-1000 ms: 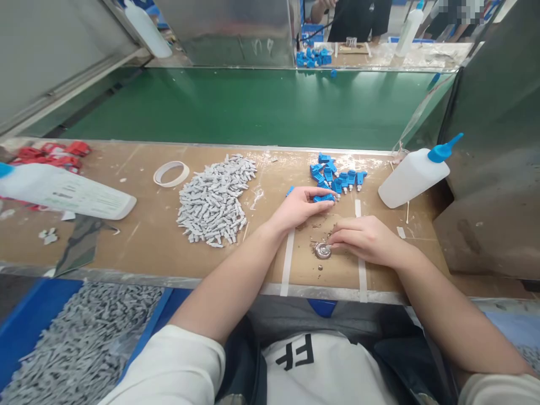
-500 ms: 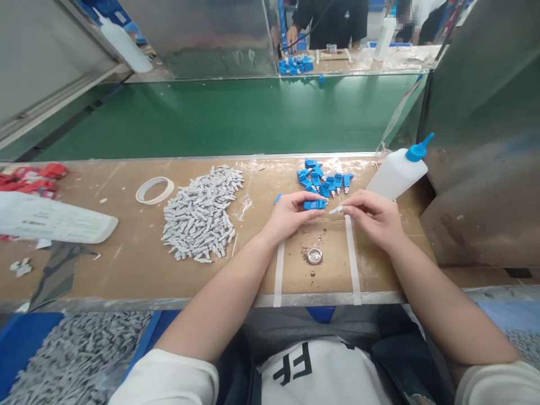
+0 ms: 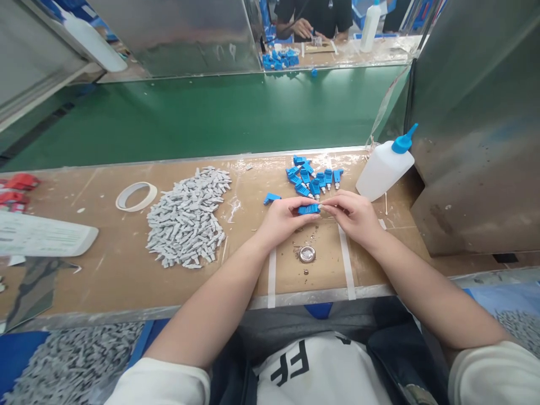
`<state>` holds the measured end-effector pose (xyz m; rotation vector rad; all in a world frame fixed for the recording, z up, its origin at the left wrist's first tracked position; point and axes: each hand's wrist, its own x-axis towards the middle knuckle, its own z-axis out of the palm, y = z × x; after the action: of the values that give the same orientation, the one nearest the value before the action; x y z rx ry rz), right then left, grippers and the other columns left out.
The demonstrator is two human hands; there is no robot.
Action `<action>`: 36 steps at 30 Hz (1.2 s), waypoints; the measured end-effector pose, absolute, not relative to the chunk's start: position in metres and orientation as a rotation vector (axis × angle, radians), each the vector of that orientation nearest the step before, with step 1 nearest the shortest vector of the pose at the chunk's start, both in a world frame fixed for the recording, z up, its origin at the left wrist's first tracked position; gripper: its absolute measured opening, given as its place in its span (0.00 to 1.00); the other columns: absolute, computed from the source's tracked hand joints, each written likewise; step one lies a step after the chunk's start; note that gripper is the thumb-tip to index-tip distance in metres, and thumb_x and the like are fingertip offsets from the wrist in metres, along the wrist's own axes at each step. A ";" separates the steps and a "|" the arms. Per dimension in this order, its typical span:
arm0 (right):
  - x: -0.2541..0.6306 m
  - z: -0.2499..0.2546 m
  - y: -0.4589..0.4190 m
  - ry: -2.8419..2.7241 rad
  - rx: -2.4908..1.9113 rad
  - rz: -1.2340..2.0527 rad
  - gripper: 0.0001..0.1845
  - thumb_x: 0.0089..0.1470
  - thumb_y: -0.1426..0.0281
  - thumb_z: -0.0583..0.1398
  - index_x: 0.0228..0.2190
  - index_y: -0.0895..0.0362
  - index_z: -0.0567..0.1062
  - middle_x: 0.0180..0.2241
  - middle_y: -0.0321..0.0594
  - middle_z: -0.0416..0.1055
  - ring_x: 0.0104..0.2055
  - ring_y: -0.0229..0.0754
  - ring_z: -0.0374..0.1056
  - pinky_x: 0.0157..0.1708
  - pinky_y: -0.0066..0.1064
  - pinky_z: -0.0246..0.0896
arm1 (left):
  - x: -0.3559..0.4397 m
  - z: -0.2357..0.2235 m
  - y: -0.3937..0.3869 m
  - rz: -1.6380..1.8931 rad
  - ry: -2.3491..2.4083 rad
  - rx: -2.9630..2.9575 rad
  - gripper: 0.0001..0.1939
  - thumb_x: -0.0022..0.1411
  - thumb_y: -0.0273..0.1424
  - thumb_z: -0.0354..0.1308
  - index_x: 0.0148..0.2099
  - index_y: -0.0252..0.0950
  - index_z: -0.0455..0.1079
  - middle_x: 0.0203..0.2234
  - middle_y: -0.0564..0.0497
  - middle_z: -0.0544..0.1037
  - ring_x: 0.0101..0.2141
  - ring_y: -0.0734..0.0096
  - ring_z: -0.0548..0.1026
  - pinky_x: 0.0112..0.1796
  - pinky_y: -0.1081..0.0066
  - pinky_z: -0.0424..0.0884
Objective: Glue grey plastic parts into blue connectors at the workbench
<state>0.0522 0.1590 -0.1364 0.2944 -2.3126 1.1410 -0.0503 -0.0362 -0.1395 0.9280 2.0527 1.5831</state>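
My left hand [image 3: 284, 219] is closed on a small blue plastic part [image 3: 308, 209], held just above the brown bench top. My right hand [image 3: 353, 214] is pinched shut, its fingertips meeting the right end of that blue part; a small grey piece between them is hardly visible. Just beyond my hands lies a cluster of several blue parts [image 3: 314, 175], with one loose blue part [image 3: 271, 198] to the left. A heap of small grey pieces [image 3: 188, 216] lies left of my left hand. A small round metal dish [image 3: 307, 254] sits on the bench below my hands.
A white squeeze bottle with a blue nozzle [image 3: 385, 165] lies at the right. A roll of tape [image 3: 135, 196] and a second white bottle [image 3: 42, 239] lie at the left. A green conveyor belt [image 3: 211, 112] runs behind the bench. Another person's hands [image 3: 304, 27] work across it.
My right hand rose from the metal dish with a small grey piece and moved left until its fingertips met the blue part held in my left hand. The view shifted slightly.
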 end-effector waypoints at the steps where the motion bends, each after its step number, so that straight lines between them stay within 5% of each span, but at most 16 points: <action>1: 0.051 -0.138 0.158 -2.315 0.287 1.145 0.10 0.68 0.66 0.60 0.37 0.55 0.80 0.34 0.41 0.78 0.36 0.42 0.73 0.37 0.32 0.66 | -0.049 -0.140 -0.036 1.579 2.059 0.936 0.17 0.57 0.41 0.73 0.45 0.38 0.81 0.37 0.47 0.83 0.36 0.63 0.79 0.39 0.67 0.76; 8: 0.048 -0.140 0.152 -2.597 0.129 1.234 0.18 0.72 0.59 0.52 0.32 0.55 0.68 0.32 0.38 0.71 0.34 0.41 0.65 0.35 0.32 0.56 | -0.046 -0.141 -0.038 1.598 2.072 1.006 0.21 0.74 0.49 0.50 0.56 0.40 0.69 0.26 0.55 0.71 0.24 0.73 0.70 0.32 0.70 0.70; 14: 0.044 -0.144 0.149 -2.636 0.167 1.475 0.23 0.72 0.57 0.48 0.26 0.54 0.62 0.26 0.35 0.64 0.31 0.40 0.62 0.34 0.31 0.51 | -0.046 -0.143 -0.029 1.773 2.034 0.788 0.22 0.72 0.50 0.54 0.58 0.41 0.64 0.33 0.52 0.72 0.30 0.70 0.69 0.35 0.70 0.68; 20: 0.044 -0.151 0.135 -2.721 0.218 1.470 0.22 0.70 0.56 0.49 0.26 0.54 0.60 0.26 0.35 0.65 0.30 0.40 0.61 0.33 0.31 0.49 | -0.039 -0.140 -0.009 2.302 1.553 0.614 0.18 0.72 0.48 0.52 0.43 0.39 0.72 0.31 0.50 0.69 0.33 0.70 0.68 0.36 0.70 0.66; 26: 0.047 -0.154 0.127 -2.897 0.177 1.263 0.21 0.71 0.57 0.47 0.27 0.54 0.58 0.26 0.36 0.65 0.29 0.41 0.61 0.32 0.31 0.45 | -0.032 -0.147 -0.010 2.244 1.709 0.494 0.24 0.74 0.48 0.50 0.32 0.37 0.72 0.22 0.54 0.56 0.24 0.72 0.57 0.28 0.70 0.58; 36: 0.045 -0.157 0.127 -3.008 0.175 1.152 0.20 0.71 0.58 0.46 0.28 0.54 0.60 0.27 0.37 0.68 0.30 0.41 0.63 0.31 0.31 0.43 | -0.030 -0.148 -0.013 2.176 1.915 0.602 0.27 0.75 0.50 0.48 0.28 0.37 0.61 0.24 0.52 0.60 0.26 0.70 0.59 0.30 0.68 0.59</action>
<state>0.0446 0.1272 -0.1566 0.1754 -3.0081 1.1525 -0.0296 -0.0128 -0.1481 0.6023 1.9155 2.1764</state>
